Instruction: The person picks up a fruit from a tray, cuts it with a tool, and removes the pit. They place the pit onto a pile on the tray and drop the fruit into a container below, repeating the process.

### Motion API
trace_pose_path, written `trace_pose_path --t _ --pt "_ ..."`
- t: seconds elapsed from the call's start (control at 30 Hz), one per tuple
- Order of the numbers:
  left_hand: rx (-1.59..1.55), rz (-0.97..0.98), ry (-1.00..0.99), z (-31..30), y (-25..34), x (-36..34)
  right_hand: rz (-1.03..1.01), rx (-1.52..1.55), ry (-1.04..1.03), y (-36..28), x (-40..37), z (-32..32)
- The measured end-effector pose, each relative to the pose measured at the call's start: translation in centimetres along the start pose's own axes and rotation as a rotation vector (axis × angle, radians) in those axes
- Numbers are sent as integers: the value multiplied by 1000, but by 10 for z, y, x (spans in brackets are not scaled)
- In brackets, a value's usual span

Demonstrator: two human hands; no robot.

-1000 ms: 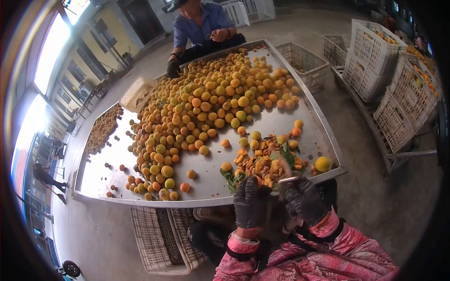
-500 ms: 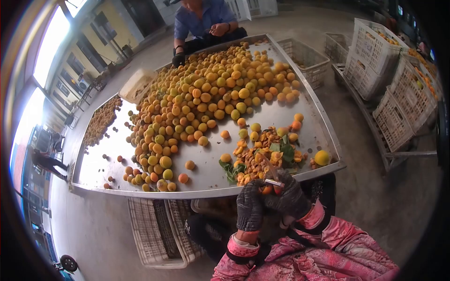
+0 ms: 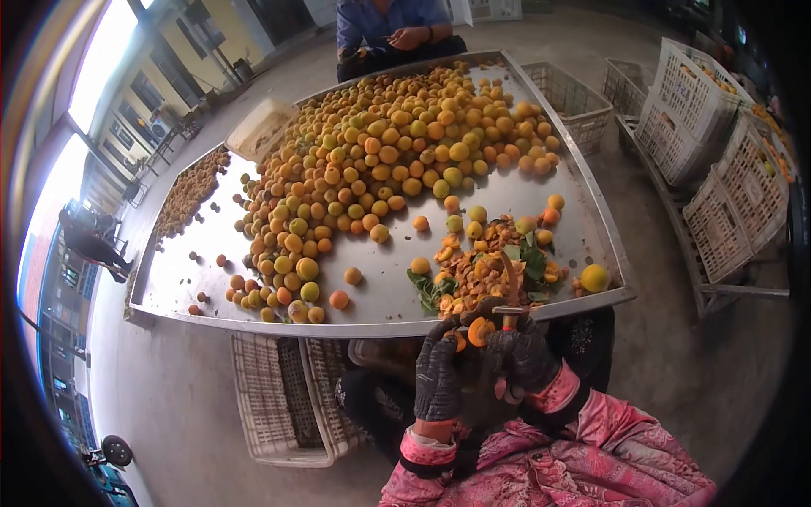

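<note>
My left hand [image 3: 438, 372], in a dark grey glove, is closed on a cut apricot at the table's front edge. The orange flesh of the apricot [image 3: 480, 331] shows between my two hands. My right hand [image 3: 525, 359], gloved too, grips a small knife [image 3: 510, 291] whose curved blade points up and away from me. Just beyond my hands lies a pile of cut pieces and pits [image 3: 481, 269] with green leaves [image 3: 532, 260]. A large heap of whole apricots [image 3: 363, 169] covers the middle of the metal table [image 3: 380, 329].
Across the table sits a person in a blue shirt [image 3: 372, 29]. A pale basin [image 3: 260, 128] rests at the left edge. Crates [image 3: 266, 401] stand below the front edge; stacked crates [image 3: 676, 127] sit on a cart at right. Another person [image 3: 93, 245] is far left.
The knife blade has swung to point more upright, and the fruit's open orange flesh now shows between my hands. The view has shifted slightly, and the person opposite has drawn a hand back from the heap.
</note>
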State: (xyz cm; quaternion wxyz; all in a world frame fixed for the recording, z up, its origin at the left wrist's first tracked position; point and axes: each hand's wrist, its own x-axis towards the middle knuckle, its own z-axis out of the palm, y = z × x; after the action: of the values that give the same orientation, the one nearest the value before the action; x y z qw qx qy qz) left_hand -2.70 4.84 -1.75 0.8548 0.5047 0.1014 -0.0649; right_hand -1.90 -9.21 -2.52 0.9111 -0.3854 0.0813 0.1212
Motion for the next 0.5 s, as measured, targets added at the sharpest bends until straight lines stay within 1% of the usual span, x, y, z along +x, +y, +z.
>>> trace_pose_path --t 0.03,0.1,0.13,0.2,0.23,0.3,0.33,0.4,0.43,0.5 --pt "-2 -2 -1 -4 0 -1 0 -2 2 0 0 -1" --pt "455 101 35 -16 -2 -3 69 59 -107 0 0 -3" --pt "456 101 36 -21 -2 -5 70 60 -108 1 0 -3" --pt "495 93 151 -30 -3 -10 127 92 -116 2 1 -3" --pt "499 93 154 -32 -4 -10 129 95 -118 4 2 -1" --pt "489 229 132 -34 -7 -12 137 84 -97 7 0 5" --pt "489 230 135 -30 -5 -13 138 84 -99 5 -1 9" --pt "530 58 -49 -15 4 -16 156 -33 -106 1 -3 15" --pt "530 58 -50 -11 5 -15 156 -32 -105 3 -1 13" --pt "284 -160 23 -4 6 -13 236 -179 -84 7 3 6"
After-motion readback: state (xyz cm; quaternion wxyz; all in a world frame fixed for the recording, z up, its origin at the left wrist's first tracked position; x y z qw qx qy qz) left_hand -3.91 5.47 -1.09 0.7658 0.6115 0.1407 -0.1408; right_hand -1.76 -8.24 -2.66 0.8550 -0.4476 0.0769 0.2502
